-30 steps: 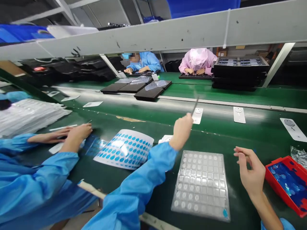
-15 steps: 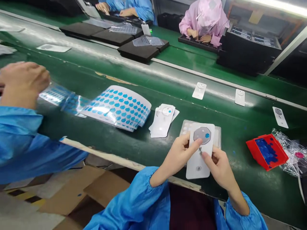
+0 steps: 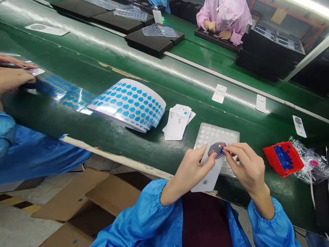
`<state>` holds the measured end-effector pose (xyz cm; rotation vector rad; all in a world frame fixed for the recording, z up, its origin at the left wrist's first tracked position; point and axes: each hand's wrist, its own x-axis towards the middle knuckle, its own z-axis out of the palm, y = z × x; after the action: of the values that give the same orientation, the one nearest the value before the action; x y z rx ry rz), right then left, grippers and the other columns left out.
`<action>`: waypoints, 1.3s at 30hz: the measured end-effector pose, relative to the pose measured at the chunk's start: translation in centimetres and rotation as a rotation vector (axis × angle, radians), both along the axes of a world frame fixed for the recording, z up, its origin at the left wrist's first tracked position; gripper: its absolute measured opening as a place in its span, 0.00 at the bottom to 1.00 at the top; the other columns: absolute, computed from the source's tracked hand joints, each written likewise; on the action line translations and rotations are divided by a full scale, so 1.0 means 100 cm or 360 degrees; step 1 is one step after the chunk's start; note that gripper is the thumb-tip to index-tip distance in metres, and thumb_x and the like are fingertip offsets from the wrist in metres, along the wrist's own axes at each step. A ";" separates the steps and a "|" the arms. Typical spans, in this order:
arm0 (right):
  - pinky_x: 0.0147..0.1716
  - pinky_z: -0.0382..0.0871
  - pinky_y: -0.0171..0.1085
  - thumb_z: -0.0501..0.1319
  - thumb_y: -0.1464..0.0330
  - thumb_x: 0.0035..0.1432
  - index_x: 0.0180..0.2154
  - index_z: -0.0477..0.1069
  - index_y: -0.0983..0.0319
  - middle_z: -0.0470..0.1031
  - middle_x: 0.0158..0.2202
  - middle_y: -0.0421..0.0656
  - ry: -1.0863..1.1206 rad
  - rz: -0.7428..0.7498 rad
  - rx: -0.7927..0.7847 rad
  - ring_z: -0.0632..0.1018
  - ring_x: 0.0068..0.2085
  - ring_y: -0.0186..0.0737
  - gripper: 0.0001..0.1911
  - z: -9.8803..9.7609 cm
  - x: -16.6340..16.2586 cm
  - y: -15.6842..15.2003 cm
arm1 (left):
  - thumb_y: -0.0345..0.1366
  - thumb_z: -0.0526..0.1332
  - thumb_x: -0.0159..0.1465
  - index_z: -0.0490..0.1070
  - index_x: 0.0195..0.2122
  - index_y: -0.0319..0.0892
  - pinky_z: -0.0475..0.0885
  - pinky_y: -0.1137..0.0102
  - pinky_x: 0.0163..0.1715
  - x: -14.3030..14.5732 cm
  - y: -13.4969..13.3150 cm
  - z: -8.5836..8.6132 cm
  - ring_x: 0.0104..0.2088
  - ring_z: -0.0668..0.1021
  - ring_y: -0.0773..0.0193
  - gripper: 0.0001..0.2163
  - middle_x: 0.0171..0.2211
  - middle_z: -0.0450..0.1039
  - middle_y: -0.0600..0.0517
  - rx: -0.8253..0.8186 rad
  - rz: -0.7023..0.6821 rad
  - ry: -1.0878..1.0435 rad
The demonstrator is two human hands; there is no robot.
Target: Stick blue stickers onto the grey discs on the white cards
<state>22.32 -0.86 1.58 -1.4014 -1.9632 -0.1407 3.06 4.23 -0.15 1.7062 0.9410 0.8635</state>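
The person's left hand (image 3: 196, 168) gripped a long white card (image 3: 208, 180) from below, with the thumb lying across it, and the card tilted across the space between the hands. The right hand (image 3: 246, 166) came in from the other side, its fingers curled and its fingertips (image 3: 227, 149) pressed together at a grey eight-sided film (image 3: 215, 150) on the upper end of the card; they seemed to pinch the film's edge, though the fingers partly hid a small blue spot there. Just beneath the hands lay a clear plastic blister tray (image 3: 218, 132) with rows of small pockets, on a green counter (image 3: 280, 195). Just left of the tray sat a loose stack of similar white cards (image 3: 177, 123), and farther left a curled pile of sheets printed with blue drop shapes (image 3: 131, 103). To the right were a red tray (image 3: 284, 158) holding blue pieces and a crumpled clear plastic bag (image 3: 305, 164). Three single cards (image 3: 219, 93) lay spaced along the far side of the counter. At the left edge, a co-worker's hand (image 3: 14, 73) rested on a clear sheet of blue shapes (image 3: 66, 92). Beyond, someone in a pink gown (image 3: 223, 20) worked at a black tray (image 3: 213, 39).
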 end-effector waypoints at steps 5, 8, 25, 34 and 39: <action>0.34 0.78 0.35 0.66 0.77 0.69 0.44 0.76 0.58 0.84 0.36 0.42 -0.0228 0.0003 0.0181 0.83 0.34 0.36 0.08 0.001 -0.004 0.003 | 0.34 0.57 0.73 0.61 0.29 0.45 0.55 0.72 0.22 0.000 -0.003 0.001 0.21 0.59 0.70 0.13 0.22 0.55 0.61 0.0196 -0.0027 -0.0030; 0.30 0.76 0.36 0.65 0.74 0.71 0.44 0.76 0.57 0.84 0.34 0.41 -0.0313 -0.0038 0.0325 0.82 0.30 0.36 0.06 -0.004 -0.004 0.003 | 0.33 0.57 0.74 0.62 0.30 0.44 0.56 0.73 0.22 -0.001 -0.004 0.003 0.21 0.61 0.71 0.12 0.22 0.57 0.61 0.0195 -0.0024 -0.0071; 0.22 0.66 0.33 0.65 0.72 0.68 0.35 0.72 0.57 0.73 0.27 0.37 0.0658 -0.0186 -0.0073 0.70 0.24 0.32 0.07 -0.003 -0.029 -0.001 | 0.32 0.57 0.77 0.78 0.45 0.41 0.75 0.75 0.31 0.008 -0.015 -0.006 0.27 0.82 0.66 0.08 0.31 0.83 0.53 0.0680 0.0260 0.0086; 0.17 0.59 0.32 0.66 0.57 0.69 0.36 0.72 0.60 0.73 0.27 0.38 0.1475 -0.0310 -0.0635 0.68 0.20 0.30 0.14 0.010 -0.003 -0.023 | 0.33 0.59 0.75 0.76 0.34 0.41 0.68 0.74 0.22 0.008 -0.011 -0.012 0.19 0.74 0.68 0.11 0.21 0.72 0.56 0.0427 0.0330 0.0057; 0.33 0.77 0.43 0.65 0.56 0.67 0.42 0.74 0.59 0.79 0.36 0.46 0.0398 -0.1502 0.0109 0.82 0.34 0.46 0.13 -0.003 0.099 -0.047 | 0.42 0.62 0.70 0.75 0.32 0.41 0.65 0.75 0.19 -0.010 0.007 -0.016 0.21 0.71 0.66 0.12 0.21 0.71 0.55 -0.0238 0.0366 -0.0051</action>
<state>32.26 -5.60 1.24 -2.0713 -0.9630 -0.4278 2.03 4.90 -1.74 1.4721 1.1665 0.9417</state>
